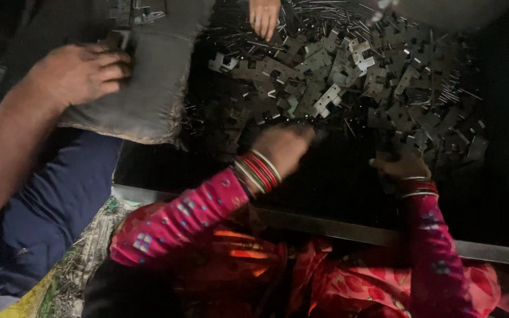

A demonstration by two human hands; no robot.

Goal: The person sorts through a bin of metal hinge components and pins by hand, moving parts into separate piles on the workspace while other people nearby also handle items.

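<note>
left hand (287, 147) | right hand (399, 165) | on flat notched metal plates (325, 76)

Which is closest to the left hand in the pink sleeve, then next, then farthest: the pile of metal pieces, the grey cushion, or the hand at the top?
From the left hand:
1. Pile of metal pieces, just beyond the fingers.
2. Grey cushion, off to the left.
3. Hand at the top, at the far edge.
</note>
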